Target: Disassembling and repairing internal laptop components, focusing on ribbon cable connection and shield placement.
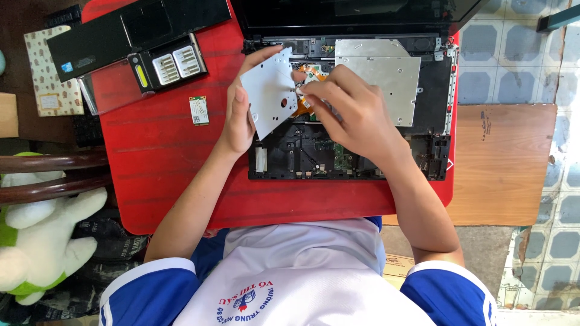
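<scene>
Our left hand (240, 118) tilts the plate (270, 90) up off the laptop (423, 108), clearing room; our right hand (347, 108) pinches something small beneath.

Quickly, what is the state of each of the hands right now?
Left hand: closed on the edge of a tilted grey metal plate.
Right hand: fingers pinched at the orange part in the opened laptop; what it holds cannot be told.

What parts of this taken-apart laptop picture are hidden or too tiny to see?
Head view:
- Orange ribbon cable: mostly hidden by the right hand and the grey metal plate held by the left hand.
- Right fingertips: hidden behind the plate's edge.
- Black laptop screen: cut off by the top edge.
- Small green circuit card: details too small.
</scene>
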